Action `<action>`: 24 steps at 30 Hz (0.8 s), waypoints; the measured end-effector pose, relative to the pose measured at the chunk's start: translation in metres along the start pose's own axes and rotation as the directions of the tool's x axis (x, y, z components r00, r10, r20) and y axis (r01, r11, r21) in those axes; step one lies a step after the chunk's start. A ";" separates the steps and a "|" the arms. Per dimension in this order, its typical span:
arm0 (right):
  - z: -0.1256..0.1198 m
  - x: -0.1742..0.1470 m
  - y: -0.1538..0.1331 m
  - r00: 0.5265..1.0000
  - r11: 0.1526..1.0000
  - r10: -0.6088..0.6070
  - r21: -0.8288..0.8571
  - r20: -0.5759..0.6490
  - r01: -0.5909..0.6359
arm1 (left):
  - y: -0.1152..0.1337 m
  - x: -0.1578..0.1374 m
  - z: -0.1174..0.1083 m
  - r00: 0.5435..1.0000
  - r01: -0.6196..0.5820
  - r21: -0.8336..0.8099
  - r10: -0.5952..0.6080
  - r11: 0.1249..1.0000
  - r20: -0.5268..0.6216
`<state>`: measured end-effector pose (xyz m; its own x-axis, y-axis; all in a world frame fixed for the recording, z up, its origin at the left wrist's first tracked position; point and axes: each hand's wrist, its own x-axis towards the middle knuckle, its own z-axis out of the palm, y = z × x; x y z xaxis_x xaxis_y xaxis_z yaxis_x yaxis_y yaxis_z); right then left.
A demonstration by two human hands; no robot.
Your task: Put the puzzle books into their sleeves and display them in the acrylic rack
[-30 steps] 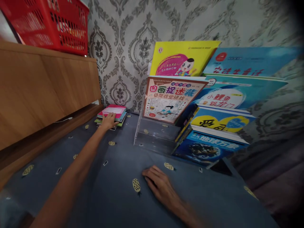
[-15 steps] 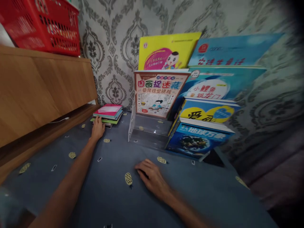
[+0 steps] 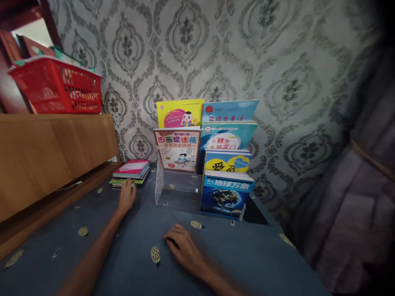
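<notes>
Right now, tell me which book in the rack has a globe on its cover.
The lowest, frontmost blue book in the clear rack, right-hand column; no other racked cover visibly shows one.

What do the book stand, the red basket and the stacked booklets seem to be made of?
Book stand: probably clear, glossy acrylic; the pineapple-print surface shows through. Red basket: likely smooth plastic, given its regular slots. Stacked booklets: apparently paper with smooth covers, judging by thin layered edges; coating unclear.

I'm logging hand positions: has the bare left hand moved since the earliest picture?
Yes. Against the stack of multicoloured books, the bare left hand has come nearer, from the stack's pink top to its front edge.
</notes>
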<state>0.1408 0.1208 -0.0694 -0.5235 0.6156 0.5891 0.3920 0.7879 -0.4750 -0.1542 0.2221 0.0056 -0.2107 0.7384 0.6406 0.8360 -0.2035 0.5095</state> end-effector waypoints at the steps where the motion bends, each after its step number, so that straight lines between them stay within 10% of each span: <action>1: 0.003 -0.002 0.003 1.000 1.000 -0.015 -0.005 -0.023 0.015 | 0.012 0.002 0.002 1.000 -0.019 -0.037 0.019 0.999 -0.008; 7: 0.015 -0.007 0.014 0.992 0.998 -0.057 -0.001 -0.116 0.057 | 0.101 0.044 0.001 0.985 -0.143 -0.325 0.102 0.935 -0.139; 13: 0.017 -0.008 0.016 0.987 0.995 -0.096 -0.034 -0.130 0.093 | 0.178 0.149 -0.023 0.989 0.010 -0.863 -0.131 0.505 -0.065; 24: -0.004 -0.009 0.005 0.972 0.983 -0.183 -0.058 -0.148 0.176 | 0.199 0.249 -0.037 0.944 0.156 -0.953 0.244 0.261 0.222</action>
<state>0.1507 0.1190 -0.0741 -0.4690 0.4568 0.7559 0.3366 0.8837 -0.3252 -0.0588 0.3414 0.2879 0.1173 0.7900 0.6018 -0.2971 -0.5503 0.7803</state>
